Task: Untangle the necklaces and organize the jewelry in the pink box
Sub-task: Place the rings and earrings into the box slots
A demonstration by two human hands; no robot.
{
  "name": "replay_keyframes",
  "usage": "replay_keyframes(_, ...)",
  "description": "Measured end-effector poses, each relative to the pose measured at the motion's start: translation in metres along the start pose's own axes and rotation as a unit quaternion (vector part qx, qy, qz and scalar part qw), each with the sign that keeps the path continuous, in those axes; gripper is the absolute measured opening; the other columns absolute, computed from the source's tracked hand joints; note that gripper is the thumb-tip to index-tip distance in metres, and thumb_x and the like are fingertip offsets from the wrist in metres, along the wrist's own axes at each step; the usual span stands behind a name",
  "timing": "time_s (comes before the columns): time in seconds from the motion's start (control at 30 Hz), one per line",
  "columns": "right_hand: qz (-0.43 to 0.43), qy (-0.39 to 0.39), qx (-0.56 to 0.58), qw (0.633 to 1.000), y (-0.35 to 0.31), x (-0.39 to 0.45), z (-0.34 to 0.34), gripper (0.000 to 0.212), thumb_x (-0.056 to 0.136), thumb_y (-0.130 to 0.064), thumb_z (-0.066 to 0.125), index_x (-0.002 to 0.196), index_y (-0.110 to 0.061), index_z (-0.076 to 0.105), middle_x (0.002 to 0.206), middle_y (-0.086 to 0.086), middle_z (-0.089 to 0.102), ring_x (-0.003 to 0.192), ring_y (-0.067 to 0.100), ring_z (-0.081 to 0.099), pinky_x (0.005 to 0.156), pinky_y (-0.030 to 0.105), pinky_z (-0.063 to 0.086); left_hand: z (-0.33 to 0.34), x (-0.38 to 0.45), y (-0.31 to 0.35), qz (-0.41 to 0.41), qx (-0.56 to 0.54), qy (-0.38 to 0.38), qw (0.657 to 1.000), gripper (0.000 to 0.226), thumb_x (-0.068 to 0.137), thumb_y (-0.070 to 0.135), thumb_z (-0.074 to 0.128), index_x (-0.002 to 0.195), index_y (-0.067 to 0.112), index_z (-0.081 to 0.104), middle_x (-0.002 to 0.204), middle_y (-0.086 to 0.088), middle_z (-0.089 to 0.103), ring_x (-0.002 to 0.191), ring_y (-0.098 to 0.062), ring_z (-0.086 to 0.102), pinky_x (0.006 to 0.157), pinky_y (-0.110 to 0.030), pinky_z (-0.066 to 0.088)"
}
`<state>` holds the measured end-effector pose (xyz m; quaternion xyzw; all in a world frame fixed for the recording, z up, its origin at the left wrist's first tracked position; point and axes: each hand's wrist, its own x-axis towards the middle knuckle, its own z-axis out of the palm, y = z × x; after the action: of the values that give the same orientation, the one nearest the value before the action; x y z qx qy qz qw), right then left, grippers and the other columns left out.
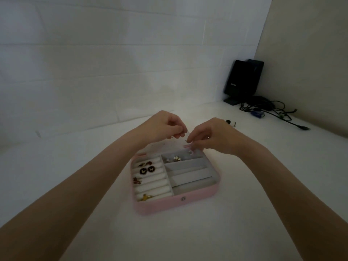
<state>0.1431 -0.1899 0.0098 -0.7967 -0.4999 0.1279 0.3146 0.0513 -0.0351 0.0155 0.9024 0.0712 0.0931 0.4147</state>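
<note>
The pink jewelry box (160,205) lies open on the white table, its lid (160,146) tilted back under my hands. White ring rolls on the left hold two black butterfly earrings (146,170), red pieces (137,180) and a gold piece (146,197). A small heap of gold jewelry (174,158) sits in the top grey compartment. My left hand (163,126) hovers over the lid with its fingertips pinched together. My right hand (211,135) pinches something small near the lid's right edge. What either hand holds is too small and dim to make out.
A black speaker (243,80) stands in the far right corner with tangled cables (271,108) and a blue plug (259,114) beside it. A small dark object (230,122) lies just behind my right hand. Walls close the back and right sides.
</note>
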Motion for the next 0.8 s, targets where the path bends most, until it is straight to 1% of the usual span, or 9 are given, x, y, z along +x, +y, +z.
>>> replay_keyframes(0.1, 0.026, 0.071, 0.01, 0.997, 0.016, 0.004, -0.015, 0.015, 0.082, -0.003, 0.065, 0.082, -0.016, 0.072, 0.069, -0.002, 0.07, 0.053, -0.001, 0.059, 0.054, 0.009, 0.044, 0.006, 0.015, 0.006, 0.009, 0.033, -0.016, 0.999, 0.016, 0.09, 0.009, 0.054, 0.086, 0.017, 0.067, 0.079, 0.008, 0.066, 0.069, 0.0, 0.06, 0.066, -0.015, 0.047)
replay_keyframes(0.2, 0.095, 0.181, -0.107, 0.973, 0.04, 0.008, -0.022, 0.019, 0.087, -0.002, 0.057, 0.092, -0.011, 0.072, 0.086, 0.004, 0.068, 0.066, 0.009, 0.06, 0.059, 0.013, 0.044, 0.008, 0.024, 0.011, 0.03, 0.106, -0.087, 0.99, 0.012, 0.089, 0.014, 0.058, 0.093, 0.022, 0.066, 0.091, 0.011, 0.065, 0.085, -0.004, 0.061, 0.074, -0.015, 0.046)
replay_keyframes(0.3, 0.185, 0.136, -0.211, 0.95, 0.069, 0.01, -0.02, 0.025, 0.09, -0.006, 0.055, 0.112, -0.012, 0.066, 0.112, 0.01, 0.062, 0.104, 0.027, 0.056, 0.079, 0.028, 0.044, 0.01, 0.025, 0.012, 0.025, 0.183, -0.207, 0.961, 0.019, 0.087, 0.015, 0.059, 0.101, 0.027, 0.064, 0.105, 0.001, 0.063, 0.101, -0.018, 0.06, 0.087, -0.03, 0.049)
replay_keyframes(0.33, 0.198, 0.11, -0.235, 0.945, 0.075, 0.009, -0.018, 0.027, 0.091, -0.008, 0.054, 0.115, -0.015, 0.064, 0.116, 0.011, 0.06, 0.109, 0.028, 0.052, 0.084, 0.03, 0.043, 0.01, 0.025, 0.013, 0.03, 0.202, -0.23, 0.952, 0.022, 0.087, 0.013, 0.059, 0.103, 0.027, 0.063, 0.109, -0.006, 0.063, 0.103, -0.025, 0.058, 0.09, -0.037, 0.048)
replay_keyframes(0.4, 0.199, 0.103, -0.25, 0.942, 0.081, 0.007, -0.014, 0.028, 0.09, -0.008, 0.054, 0.114, -0.017, 0.065, 0.115, 0.01, 0.061, 0.11, 0.028, 0.05, 0.088, 0.033, 0.042, 0.012, 0.025, 0.014, 0.037, 0.222, -0.248, 0.942, 0.027, 0.085, 0.008, 0.058, 0.106, 0.024, 0.063, 0.115, -0.013, 0.059, 0.106, -0.03, 0.054, 0.091, -0.039, 0.045)
replay_keyframes(0.57, 0.157, 0.154, -0.225, 0.949, 0.079, 0.004, -0.01, 0.021, 0.088, -0.004, 0.055, 0.095, -0.014, 0.071, 0.11, 0.005, 0.066, 0.111, 0.03, 0.05, 0.093, 0.035, 0.036, 0.016, 0.027, 0.011, 0.041, 0.224, -0.241, 0.943, 0.025, 0.085, 0.009, 0.059, 0.102, 0.028, 0.063, 0.113, -0.016, 0.059, 0.103, -0.031, 0.054, 0.086, -0.035, 0.044)
replay_keyframes(0.67, 0.14, 0.18, -0.169, 0.959, 0.076, 0.003, -0.011, 0.019, 0.087, -0.004, 0.056, 0.088, -0.013, 0.073, 0.103, 0.007, 0.067, 0.101, 0.028, 0.058, 0.092, 0.04, 0.043, 0.015, 0.027, 0.009, 0.025, 0.193, -0.219, 0.956, 0.023, 0.086, 0.013, 0.058, 0.093, 0.034, 0.061, 0.102, -0.006, 0.065, 0.099, -0.026, 0.058, 0.086, -0.036, 0.046)
replay_keyframes(0.73, 0.13, 0.209, -0.14, 0.959, 0.07, 0.003, -0.015, 0.015, 0.087, -0.006, 0.06, 0.086, -0.013, 0.073, 0.095, 0.005, 0.069, 0.088, 0.02, 0.061, 0.081, 0.03, 0.049, 0.016, 0.027, 0.008, 0.026, 0.171, -0.167, 0.971, 0.022, 0.086, 0.012, 0.056, 0.093, 0.032, 0.061, 0.091, 0.014, 0.063, 0.095, -0.011, 0.061, 0.085, -0.031, 0.047)
replay_keyframes(0.8, 0.11, 0.215, -0.061, 0.968, 0.056, 0.002, -0.019, 0.009, 0.083, -0.008, 0.067, 0.088, -0.013, 0.072, 0.087, 0.003, 0.07, 0.078, 0.013, 0.062, 0.066, 0.013, 0.046, 0.018, 0.028, 0.009, 0.044, 0.126, -0.078, 0.988, 0.019, 0.086, 0.012, 0.059, 0.092, 0.03, 0.061, 0.092, 0.017, 0.062, 0.089, -0.003, 0.061, 0.082, -0.022, 0.049)
